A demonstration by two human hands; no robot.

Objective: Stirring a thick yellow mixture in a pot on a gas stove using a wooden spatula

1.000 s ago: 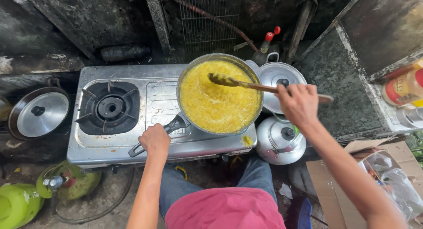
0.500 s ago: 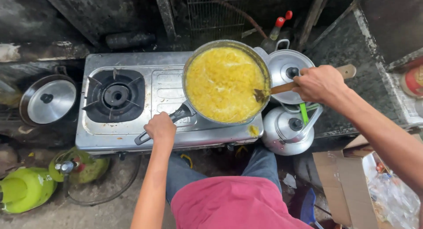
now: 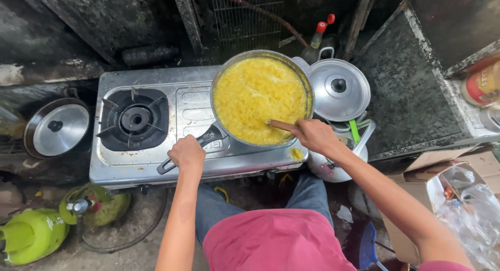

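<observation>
Stovetop (image 3: 192, 109): pan handle (image 3: 192, 146) toward lower-left.

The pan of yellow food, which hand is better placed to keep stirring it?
Probably the right hand: it grips the wooden stirrer, whose tip is in the pan. The left hand holds the pan's handle.
</observation>
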